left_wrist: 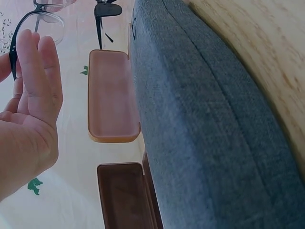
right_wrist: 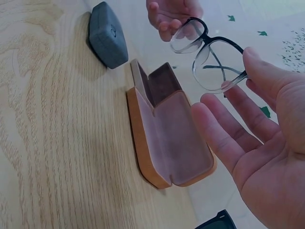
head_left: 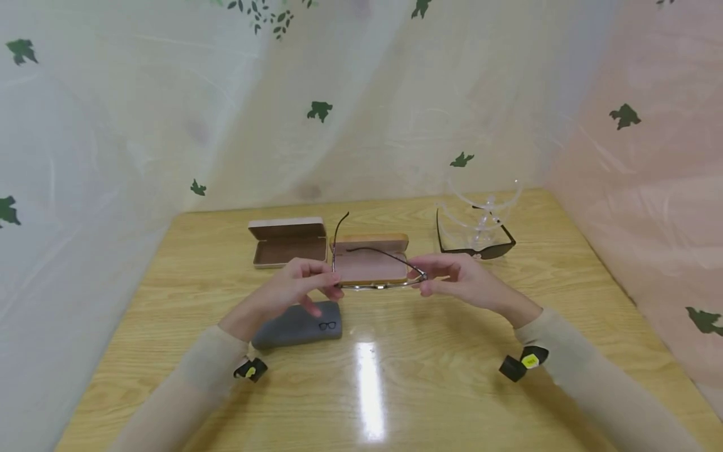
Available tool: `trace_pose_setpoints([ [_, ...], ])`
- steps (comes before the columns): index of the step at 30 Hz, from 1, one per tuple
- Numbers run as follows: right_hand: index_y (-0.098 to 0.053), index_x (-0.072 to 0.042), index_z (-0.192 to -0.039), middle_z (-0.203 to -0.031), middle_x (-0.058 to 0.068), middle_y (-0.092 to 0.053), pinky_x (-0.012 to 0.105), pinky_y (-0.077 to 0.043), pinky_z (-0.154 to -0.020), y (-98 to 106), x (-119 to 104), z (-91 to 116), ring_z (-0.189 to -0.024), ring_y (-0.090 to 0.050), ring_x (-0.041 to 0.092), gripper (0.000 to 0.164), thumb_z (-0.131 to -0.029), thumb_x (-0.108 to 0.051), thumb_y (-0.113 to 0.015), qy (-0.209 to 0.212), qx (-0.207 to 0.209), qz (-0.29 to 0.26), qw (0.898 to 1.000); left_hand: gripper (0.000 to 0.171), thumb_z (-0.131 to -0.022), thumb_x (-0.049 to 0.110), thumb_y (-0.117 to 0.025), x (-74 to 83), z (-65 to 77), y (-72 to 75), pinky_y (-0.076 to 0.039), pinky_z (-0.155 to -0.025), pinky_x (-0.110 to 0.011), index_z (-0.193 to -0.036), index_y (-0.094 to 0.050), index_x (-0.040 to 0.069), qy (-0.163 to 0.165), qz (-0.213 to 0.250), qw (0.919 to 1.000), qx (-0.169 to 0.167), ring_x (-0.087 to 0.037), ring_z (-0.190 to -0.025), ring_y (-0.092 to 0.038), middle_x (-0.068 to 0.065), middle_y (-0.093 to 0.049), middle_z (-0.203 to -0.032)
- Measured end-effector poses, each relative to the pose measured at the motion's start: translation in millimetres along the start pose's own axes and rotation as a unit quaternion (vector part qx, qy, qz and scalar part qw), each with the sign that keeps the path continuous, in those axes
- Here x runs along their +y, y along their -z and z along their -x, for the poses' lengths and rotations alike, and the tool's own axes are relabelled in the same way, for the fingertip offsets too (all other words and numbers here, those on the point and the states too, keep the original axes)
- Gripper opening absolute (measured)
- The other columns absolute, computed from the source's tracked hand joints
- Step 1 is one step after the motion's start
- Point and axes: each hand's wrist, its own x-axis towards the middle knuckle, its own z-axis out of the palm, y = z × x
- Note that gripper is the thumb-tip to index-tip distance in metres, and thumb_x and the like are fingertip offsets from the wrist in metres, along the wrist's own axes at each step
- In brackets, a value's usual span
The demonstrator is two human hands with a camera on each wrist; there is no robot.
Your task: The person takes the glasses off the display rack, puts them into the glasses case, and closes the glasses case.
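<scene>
A pair of eyeglasses [right_wrist: 209,47] with a dark upper rim and clear lenses is held up between my two hands, temples unfolded and pointing away from me. My left hand [head_left: 294,285] pinches one front corner of the frame between thumb and fingers. At the opposite corner, beside the hinge, my right hand [head_left: 465,282] pinches the frame, its other fingers spread in the right wrist view. Behind the glasses an orange glasses case [head_left: 367,267] lies open with a pale pink lining. Below my left hand is a closed grey-blue fabric case [head_left: 299,325] bearing a small glasses print.
Another open case [head_left: 289,245], brown inside, stands left of the orange one. At the back right are black sunglasses [head_left: 491,251] and a clear plastic stand [head_left: 484,220]. A leaf-patterned curtain [head_left: 361,125] borders the wooden table [head_left: 440,389] behind and at the sides.
</scene>
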Motion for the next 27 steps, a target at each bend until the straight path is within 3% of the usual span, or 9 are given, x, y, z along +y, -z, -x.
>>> trace_pose_setpoints([
  [7, -0.053, 0.009, -0.140, -0.123, 0.024, -0.066, 0.044, -0.059, -0.083, -0.9, 0.2, -1.4, -0.103, -0.072, 0.025, 0.046, -0.097, 0.001, -0.067, 0.000, -0.003, -0.014, 1.000, 0.041, -0.103, 0.026, -0.062, 1.6, 1.9, 1.8, -0.060, -0.058, -0.035, -0.112, -0.062, -0.013, 0.000, 0.004, 1.0000, -0.001, -0.027, -0.097, -0.069, -0.018, -0.073, -0.101],
  [19, -0.055, 0.011, -0.136, -0.119, 0.024, -0.067, 0.048, -0.059, -0.084, -3.3, 1.3, -6.8, -0.103, -0.071, 0.026, 0.042, -0.098, 0.000, -0.066, -0.013, -0.012, -0.043, 0.999, 0.041, -0.102, 0.029, -0.064, -0.8, 2.5, 6.3, -0.061, -0.059, -0.037, -0.112, -0.063, -0.011, 0.005, 0.004, 1.0000, 0.003, -0.030, -0.098, -0.069, -0.016, -0.073, -0.100],
  [27, -0.060, 0.008, -0.134, -0.123, 0.022, -0.068, 0.044, -0.059, -0.086, -3.9, 4.9, -7.0, -0.100, -0.067, 0.049, 0.034, -0.101, -0.002, -0.061, -0.003, -0.047, -0.021, 0.999, 0.032, -0.103, 0.029, -0.062, -0.3, 5.4, 8.6, -0.061, -0.061, -0.039, -0.106, -0.067, -0.002, 0.007, -0.003, 1.0000, 0.002, -0.028, -0.093, -0.069, -0.014, -0.071, -0.097],
])
